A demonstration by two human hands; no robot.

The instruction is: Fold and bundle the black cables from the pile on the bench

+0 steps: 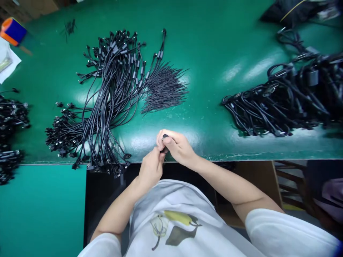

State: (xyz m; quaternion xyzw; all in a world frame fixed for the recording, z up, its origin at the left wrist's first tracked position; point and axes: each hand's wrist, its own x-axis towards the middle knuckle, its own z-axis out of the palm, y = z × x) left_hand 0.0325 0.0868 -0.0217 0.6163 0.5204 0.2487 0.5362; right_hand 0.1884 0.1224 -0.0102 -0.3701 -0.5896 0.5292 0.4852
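Observation:
Close to the table's front edge, my two hands meet, both closed. Between the thumb and fingers of my right hand (179,147) is a black cable (165,136), its connector end poking out at the top. My left hand (151,166) pinches a dark part of it just below; most of the cable is hidden by my fingers. Beyond my hands lies a fan of thin black ties (167,87). Left of them spreads a large heap of loose black cables (107,89) with small plugs at both ends, some plugs hanging over the edge.
Coiled black cables (268,103) are piled along the right side of the green table (203,46). More cable ends (12,117) lie at the far left. An orange and blue roll (13,31), white paper (8,60) and a few ties (70,26) sit at the back left.

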